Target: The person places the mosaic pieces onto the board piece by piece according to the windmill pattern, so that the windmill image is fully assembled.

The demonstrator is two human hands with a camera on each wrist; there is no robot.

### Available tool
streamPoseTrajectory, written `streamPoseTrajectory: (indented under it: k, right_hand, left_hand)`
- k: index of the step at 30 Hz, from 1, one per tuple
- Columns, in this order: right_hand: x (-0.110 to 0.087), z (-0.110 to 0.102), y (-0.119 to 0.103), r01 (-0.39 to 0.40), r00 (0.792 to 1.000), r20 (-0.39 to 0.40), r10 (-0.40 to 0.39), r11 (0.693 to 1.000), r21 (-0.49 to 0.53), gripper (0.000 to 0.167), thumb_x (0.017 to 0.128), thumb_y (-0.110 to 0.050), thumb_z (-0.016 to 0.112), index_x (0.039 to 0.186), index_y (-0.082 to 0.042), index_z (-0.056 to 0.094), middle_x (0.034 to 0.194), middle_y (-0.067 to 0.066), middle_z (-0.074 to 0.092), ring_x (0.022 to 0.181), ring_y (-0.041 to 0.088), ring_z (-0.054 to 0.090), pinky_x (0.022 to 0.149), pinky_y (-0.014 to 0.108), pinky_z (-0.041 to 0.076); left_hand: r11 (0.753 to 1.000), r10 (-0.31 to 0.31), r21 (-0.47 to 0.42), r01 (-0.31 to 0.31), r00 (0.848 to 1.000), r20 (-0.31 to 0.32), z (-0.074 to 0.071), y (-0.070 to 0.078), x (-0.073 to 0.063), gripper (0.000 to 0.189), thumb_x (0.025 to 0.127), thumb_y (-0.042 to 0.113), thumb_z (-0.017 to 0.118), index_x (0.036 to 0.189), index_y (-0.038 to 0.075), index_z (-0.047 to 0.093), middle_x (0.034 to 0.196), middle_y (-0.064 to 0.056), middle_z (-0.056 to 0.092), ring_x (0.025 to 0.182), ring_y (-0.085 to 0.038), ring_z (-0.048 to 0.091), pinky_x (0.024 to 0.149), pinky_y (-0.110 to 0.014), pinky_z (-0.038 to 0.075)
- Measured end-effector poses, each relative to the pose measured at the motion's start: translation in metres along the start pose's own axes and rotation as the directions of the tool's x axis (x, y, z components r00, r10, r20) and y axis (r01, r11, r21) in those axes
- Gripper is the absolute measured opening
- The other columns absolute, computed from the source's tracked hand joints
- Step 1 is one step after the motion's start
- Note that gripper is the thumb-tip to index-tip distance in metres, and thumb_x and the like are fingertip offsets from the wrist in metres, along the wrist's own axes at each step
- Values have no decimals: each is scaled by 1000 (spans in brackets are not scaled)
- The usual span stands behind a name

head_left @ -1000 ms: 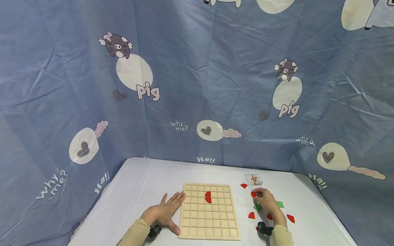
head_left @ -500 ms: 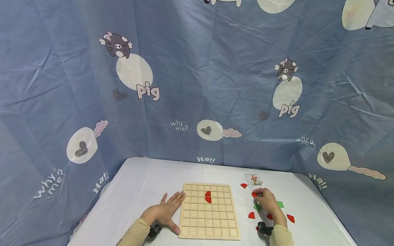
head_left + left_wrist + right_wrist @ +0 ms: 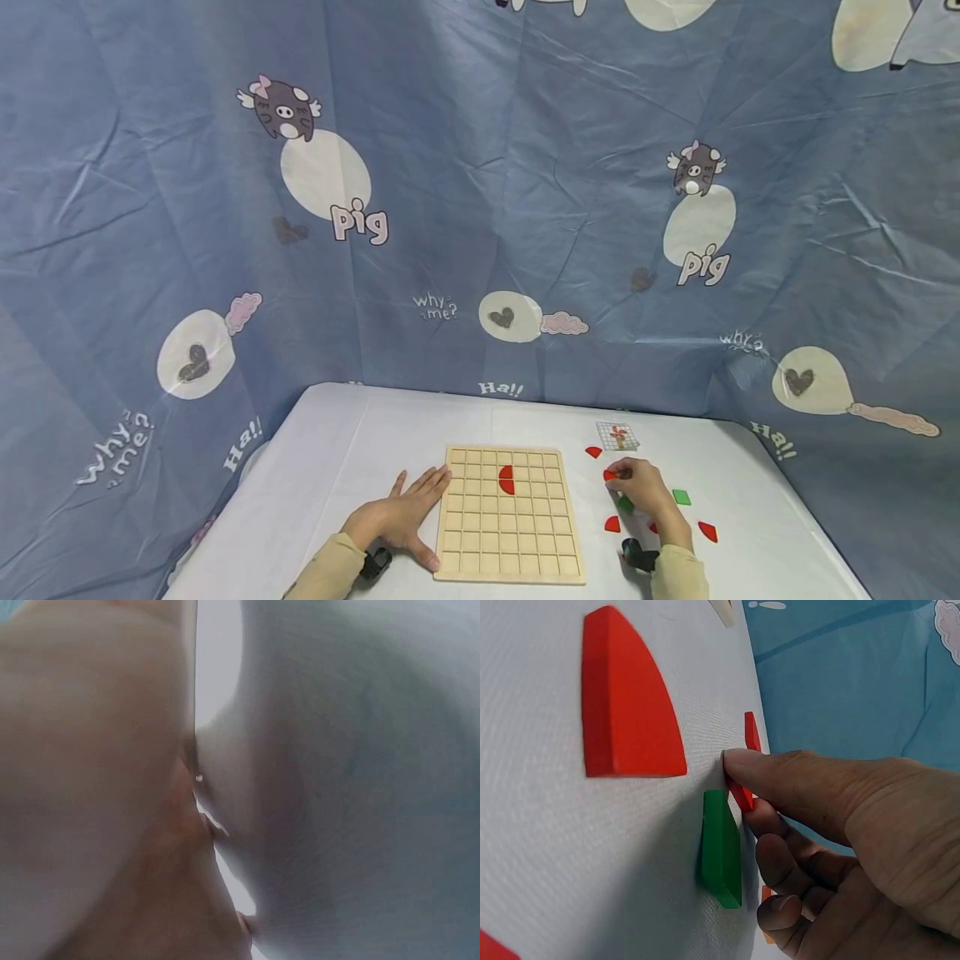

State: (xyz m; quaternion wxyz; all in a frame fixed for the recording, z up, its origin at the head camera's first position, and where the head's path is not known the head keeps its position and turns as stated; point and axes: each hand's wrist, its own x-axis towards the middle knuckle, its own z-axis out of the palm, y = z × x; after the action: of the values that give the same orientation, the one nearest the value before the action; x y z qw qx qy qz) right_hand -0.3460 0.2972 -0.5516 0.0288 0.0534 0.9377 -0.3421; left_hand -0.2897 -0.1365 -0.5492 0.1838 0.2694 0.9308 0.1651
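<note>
"Two hands appear; how does your left hand (image 3: 405, 517) lie?"

"Your left hand lies flat, its fingers spread apart, with thumb and fingertips at the left edge of the wooden grid board (image 3: 510, 550)"

"And your right hand (image 3: 643, 487)?"

"Your thumb and a finger are clamped on a red piece (image 3: 740, 793), to the right of the board; in the right wrist view this piece stands just past a green block (image 3: 716, 851). You cannot tell whether it touches the white table (image 3: 420, 425)"

"What does your board bear?"

"Two red quarter-circles, an upper one (image 3: 506, 472) and a lower one (image 3: 507, 487), in adjoining cells of its far half"

"What surrounds your right hand?"

"Beyond it, a printed card (image 3: 617, 437) with a red figure on a grid, and a far red wedge (image 3: 593, 452) beside it; to the right, a green square (image 3: 681, 497) and a right red wedge (image 3: 708, 532); between the board and your forearm, a near red wedge (image 3: 612, 524)"
</note>
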Motion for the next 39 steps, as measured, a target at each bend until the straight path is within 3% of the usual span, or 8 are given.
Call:
streamPoseTrajectory:
  k: [8, 15, 24, 33, 39]
  right_hand:
    - [-4, 1, -5, -17, 1000, 1, 17, 1000, -17, 22, 79, -11, 78, 95, -5, 64, 81, 4, 60, 73, 17, 52, 62, 25, 44]
    - [-2, 4, -6, -6, 1000, 1, 6, 999, -51, 30, 79, -17, 79, 102, -7, 63, 83, 5, 60, 74, 17, 52, 62, 27, 42]
    - [-3, 4, -6, 7, 1000, 11, -7, 999, -37, 33, 78, -23, 80, 101, -6, 62, 84, 5, 59, 75, 17, 51, 62, 27, 43]
    - [-3, -3, -2, 49, 997, 67, -48, 999, -14, 23, 81, -4, 73, 103, -3, 66, 87, 3, 61, 79, 16, 54, 67, 28, 49]
    - [-4, -2, -4, 29, 998, 59, -29, 1000, -4, 19, 81, -6, 74, 98, -4, 65, 84, 3, 61, 77, 16, 54, 66, 27, 49]
  left_hand:
    - [1000, 3, 0, -3, 1000, 2, -1, 0, -1, 136, 58, 67, 78, 156, 10, 2, 164, -10, -1, 151, -31, 0, 116, -65, -6]
    - [1000, 5, 8, -5, 1000, 2, -1, 1, -2, 136, 59, 68, 77, 156, 10, 2, 164, -10, -1, 151, -31, 0, 116, -65, -5]
    - [1000, 7, 3, -7, 1000, 0, -1, 0, -2, 136, 58, 68, 77, 156, 9, 2, 164, -10, -1, 151, -32, 0, 116, -65, -6]
    - [1000, 13, 7, -13, 1000, -1, -2, 1, -3, 136, 59, 68, 77, 156, 8, 2, 164, -11, 0, 151, -32, 0, 116, -66, -5]
    - [1000, 14, 9, -14, 1000, -2, -3, 2, -4, 136, 59, 68, 77, 155, 7, 2, 164, -11, 0, 151, -33, 1, 116, -66, -5]
